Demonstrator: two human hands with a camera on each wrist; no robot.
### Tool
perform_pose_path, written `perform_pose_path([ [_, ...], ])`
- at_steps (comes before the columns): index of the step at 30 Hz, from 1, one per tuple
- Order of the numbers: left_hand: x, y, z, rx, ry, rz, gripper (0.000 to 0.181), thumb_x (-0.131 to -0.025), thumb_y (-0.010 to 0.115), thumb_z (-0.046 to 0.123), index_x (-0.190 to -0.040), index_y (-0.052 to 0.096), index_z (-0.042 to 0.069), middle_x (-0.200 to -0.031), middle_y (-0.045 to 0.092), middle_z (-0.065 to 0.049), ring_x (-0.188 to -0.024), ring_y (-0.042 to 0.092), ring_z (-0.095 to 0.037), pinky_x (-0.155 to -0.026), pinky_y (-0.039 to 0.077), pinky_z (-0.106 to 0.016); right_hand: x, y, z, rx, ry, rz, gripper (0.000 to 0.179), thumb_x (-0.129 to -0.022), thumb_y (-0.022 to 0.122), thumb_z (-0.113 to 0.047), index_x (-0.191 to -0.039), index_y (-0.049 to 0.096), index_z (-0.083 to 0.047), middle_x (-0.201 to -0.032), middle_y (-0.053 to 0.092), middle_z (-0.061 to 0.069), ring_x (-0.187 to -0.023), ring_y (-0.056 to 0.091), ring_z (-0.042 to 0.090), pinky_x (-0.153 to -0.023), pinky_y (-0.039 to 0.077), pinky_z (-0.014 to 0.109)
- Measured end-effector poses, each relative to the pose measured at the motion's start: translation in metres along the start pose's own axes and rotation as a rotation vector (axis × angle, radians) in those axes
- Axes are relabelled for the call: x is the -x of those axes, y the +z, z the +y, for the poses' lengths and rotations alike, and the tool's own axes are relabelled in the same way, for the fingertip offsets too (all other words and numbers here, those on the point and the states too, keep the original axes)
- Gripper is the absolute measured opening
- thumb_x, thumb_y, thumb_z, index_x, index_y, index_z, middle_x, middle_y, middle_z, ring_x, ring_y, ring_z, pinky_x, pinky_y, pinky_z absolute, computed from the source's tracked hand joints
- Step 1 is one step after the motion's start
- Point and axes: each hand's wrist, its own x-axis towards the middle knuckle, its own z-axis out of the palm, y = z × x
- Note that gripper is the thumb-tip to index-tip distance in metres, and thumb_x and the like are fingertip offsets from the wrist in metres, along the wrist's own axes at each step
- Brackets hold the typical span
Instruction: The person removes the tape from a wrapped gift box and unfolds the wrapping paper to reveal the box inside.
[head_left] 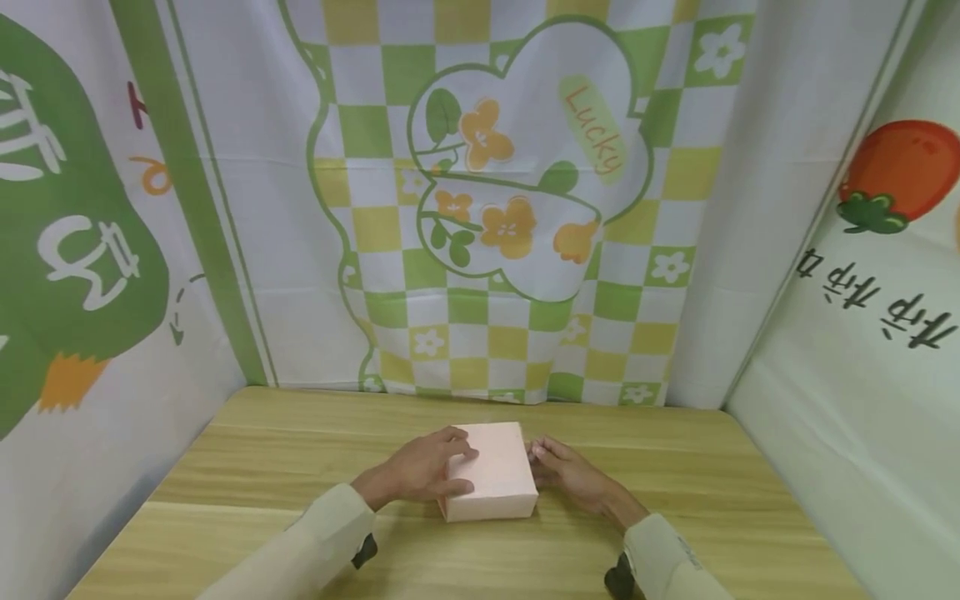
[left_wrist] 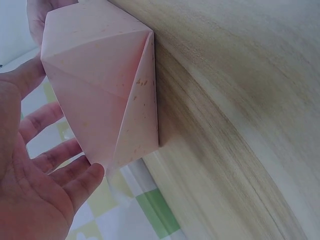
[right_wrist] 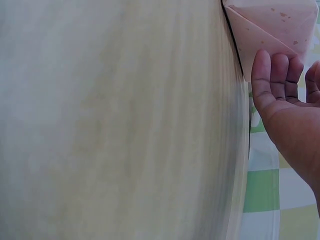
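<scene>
A pink paper box [head_left: 495,467] with slanted folds and small gold flecks on its sides stands on the wooden table. My left hand [head_left: 423,465] lies over its left edge, with spread fingers touching the top. In the left wrist view, a creased side of the box [left_wrist: 92,85] faces the palm of that hand [left_wrist: 37,185]. Beside the box's right side is my right hand [head_left: 573,477], its fingers bent a little. The right wrist view has these fingertips [right_wrist: 278,62] against or very near the folded side of the box [right_wrist: 270,30]; contact is hard to tell.
The wooden table [head_left: 300,450] runs back to a green and yellow checked curtain [head_left: 517,350]. Printed white cloth hangs at the left [head_left: 202,350] and at the right [head_left: 840,417], bounding the table's sides.
</scene>
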Motion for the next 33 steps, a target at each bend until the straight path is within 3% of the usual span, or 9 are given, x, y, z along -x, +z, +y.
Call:
perform_pose_path([
  [8, 0.002, 0.001, 0.001, -0.003, 0.010, 0.001, 0.048, -0.092, 0.066, 0.043, -0.128, 0.063, 0.011, -0.137, 0.055, -0.017, -0.123, 0.057, -0.032, -0.099, 0.052, -0.047, 0.007, -0.005, -0.003, -0.007, 0.002, 0.017, 0.027, -0.108, 0.038, -0.030, -0.113, 0.043, -0.004, -0.108, 0.052, 0.003, -0.102, 0.058, 0.019, -0.093, 0.051, 0.038],
  [11, 0.006, 0.005, 0.002, -0.001, 0.017, 0.039, 0.048, -0.093, 0.066, 0.039, -0.129, 0.063, 0.008, -0.140, 0.051, -0.025, -0.131, 0.050, -0.038, -0.105, 0.048, -0.050, 0.010, -0.004, -0.007, 0.098, -0.018, 0.176, 0.028, -0.106, 0.045, -0.025, -0.119, 0.046, 0.000, -0.108, 0.054, 0.007, -0.100, 0.056, 0.016, -0.090, 0.052, 0.032],
  [14, 0.010, 0.010, 0.008, -0.010, -0.009, 0.102, 0.046, -0.093, 0.067, 0.034, -0.129, 0.064, 0.006, -0.138, 0.048, -0.034, -0.132, 0.045, -0.046, -0.104, 0.048, -0.052, 0.012, 0.003, -0.016, 0.304, -0.080, 0.425, 0.028, -0.101, 0.055, -0.018, -0.123, 0.051, 0.000, -0.105, 0.059, 0.010, -0.094, 0.056, 0.012, -0.083, 0.051, 0.024],
  [16, 0.013, 0.015, 0.014, 0.012, -0.066, 0.135, 0.048, -0.092, 0.068, 0.031, -0.129, 0.062, 0.001, -0.137, 0.046, -0.037, -0.131, 0.044, -0.048, -0.100, 0.051, -0.050, 0.013, 0.012, -0.023, 0.439, -0.125, 0.578, 0.025, -0.099, 0.059, -0.014, -0.120, 0.057, -0.002, -0.100, 0.062, 0.010, -0.089, 0.058, 0.011, -0.078, 0.051, 0.020],
  [18, 0.014, 0.020, 0.020, 0.065, -0.140, 0.161, 0.050, -0.091, 0.069, 0.028, -0.130, 0.060, -0.002, -0.138, 0.046, -0.035, -0.130, 0.045, -0.045, -0.098, 0.053, -0.048, 0.015, 0.024, -0.030, 0.490, -0.166, 0.647, 0.020, -0.097, 0.060, -0.009, -0.116, 0.060, -0.001, -0.094, 0.063, 0.010, -0.083, 0.059, 0.013, -0.072, 0.054, 0.021],
  [21, 0.016, 0.028, 0.028, 0.176, -0.230, 0.229, 0.052, -0.091, 0.070, 0.021, -0.129, 0.052, -0.008, -0.139, 0.043, -0.031, -0.128, 0.048, -0.042, -0.096, 0.053, -0.046, 0.022, 0.046, -0.036, 0.503, -0.147, 0.611, 0.023, -0.097, 0.060, -0.009, -0.118, 0.058, 0.002, -0.095, 0.064, 0.010, -0.083, 0.062, 0.016, -0.069, 0.056, 0.021],
  [26, 0.022, 0.043, 0.031, 0.404, -0.266, 0.349, 0.050, -0.098, 0.059, 0.013, -0.133, 0.036, -0.014, -0.132, 0.044, -0.034, -0.120, 0.052, -0.045, -0.101, 0.047, -0.052, 0.031, 0.070, -0.033, 0.468, 0.014, 0.525, 0.047, -0.100, 0.058, -0.023, -0.134, 0.046, 0.007, -0.120, 0.061, 0.019, -0.107, 0.062, 0.029, -0.090, 0.057, 0.037],
  [29, 0.026, 0.052, 0.030, 0.677, -0.305, 0.302, 0.054, -0.106, 0.044, 0.018, -0.141, 0.020, -0.015, -0.145, 0.030, -0.040, -0.136, 0.036, -0.052, -0.115, 0.033, -0.056, 0.034, 0.071, -0.029, 0.433, 0.118, 0.495, 0.057, -0.102, 0.052, -0.036, -0.139, 0.044, 0.006, -0.132, 0.056, 0.025, -0.122, 0.055, 0.041, -0.101, 0.050, 0.051],
  [33, 0.031, 0.062, 0.024, 0.958, -0.439, 0.210, 0.068, -0.108, 0.031, 0.040, -0.149, 0.007, -0.009, -0.157, 0.008, -0.036, -0.148, 0.010, -0.050, -0.121, 0.013, -0.059, 0.037, 0.064, -0.025, 0.380, 0.194, 0.361, 0.068, -0.101, 0.047, -0.048, -0.144, 0.042, 0.005, -0.148, 0.044, 0.028, -0.138, 0.038, 0.049, -0.112, 0.033, 0.063],
])
